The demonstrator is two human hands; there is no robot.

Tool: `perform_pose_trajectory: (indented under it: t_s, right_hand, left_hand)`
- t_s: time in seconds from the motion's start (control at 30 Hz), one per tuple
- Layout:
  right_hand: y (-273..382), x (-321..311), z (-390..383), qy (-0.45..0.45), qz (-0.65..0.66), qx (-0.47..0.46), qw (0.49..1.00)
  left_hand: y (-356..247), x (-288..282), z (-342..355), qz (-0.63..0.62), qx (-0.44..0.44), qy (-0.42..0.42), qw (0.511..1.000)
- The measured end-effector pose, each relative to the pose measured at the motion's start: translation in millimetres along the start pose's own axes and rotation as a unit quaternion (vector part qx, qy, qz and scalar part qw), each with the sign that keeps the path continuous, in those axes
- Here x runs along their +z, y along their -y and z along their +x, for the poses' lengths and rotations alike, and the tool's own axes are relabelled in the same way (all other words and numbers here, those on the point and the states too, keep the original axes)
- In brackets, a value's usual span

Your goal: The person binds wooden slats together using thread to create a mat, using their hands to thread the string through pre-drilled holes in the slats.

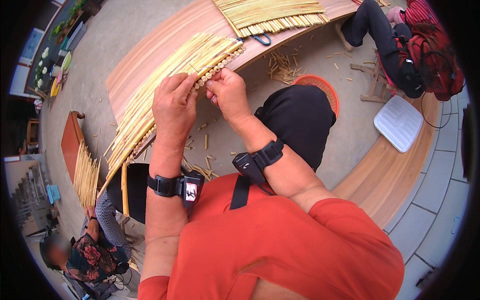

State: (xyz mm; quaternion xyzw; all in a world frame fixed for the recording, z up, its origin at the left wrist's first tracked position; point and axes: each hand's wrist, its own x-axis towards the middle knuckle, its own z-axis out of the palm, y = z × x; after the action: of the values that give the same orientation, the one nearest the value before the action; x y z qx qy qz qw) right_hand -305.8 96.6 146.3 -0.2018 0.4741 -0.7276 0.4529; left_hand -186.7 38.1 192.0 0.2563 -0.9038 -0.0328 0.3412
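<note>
Head view: stick mat [172, 67] on table [137, 62]. Left hand [174, 102] pinches its edge; right hand [230, 94] curled narrow at the stick ends, hold indeterminable. Orange basket [334, 96] behind knee [300, 117], contents mostly hidden. White tray [398, 123] on bench [372, 175].

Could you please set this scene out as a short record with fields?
Left hand: on the edge of a stalk mat
Right hand: fingertips at the same edge; exact grip unclear
Surface: wooden table, also bearing a second mat
Floor: scattered stalk pieces
Basket: orange, partly hidden by a knee
Tray: white, right side
</note>
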Motion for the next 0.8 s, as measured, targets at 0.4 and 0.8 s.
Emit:
perform_pose_trajectory:
  t_s: [0.4, 0.8]
  right_hand:
    - [0, 0, -1, -0.081, -0.013, 0.080, 0.993]
    - [-6, 3, 3, -0.110, -0.053, 0.083, 0.989]
  left_hand:
    - [-14, -5, -12, 0.017, 0.003, 0.006, 1.000]
    - [-11, 2, -17, 0.015, 0.020, 0.018, 1.000]
